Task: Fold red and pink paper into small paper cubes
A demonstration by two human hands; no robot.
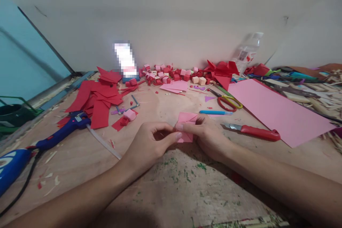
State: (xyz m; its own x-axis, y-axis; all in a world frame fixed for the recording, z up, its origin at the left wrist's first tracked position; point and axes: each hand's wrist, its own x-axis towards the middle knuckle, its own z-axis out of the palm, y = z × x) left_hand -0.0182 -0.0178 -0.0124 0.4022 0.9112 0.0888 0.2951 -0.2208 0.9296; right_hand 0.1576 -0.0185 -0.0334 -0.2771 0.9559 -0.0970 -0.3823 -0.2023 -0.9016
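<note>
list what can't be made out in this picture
In the head view:
Held pink paper: partly covered by fingers of the left hand and right hand; its underside faces away.
Lit screen: content lost to pixelation.
Bottle label: print too small and blurred to read.
Dark container: cut off by the left edge.

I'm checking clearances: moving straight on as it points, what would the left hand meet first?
The left hand would probably meet the folded pink paper it touches, then the right hand; depth is uncertain.
</note>
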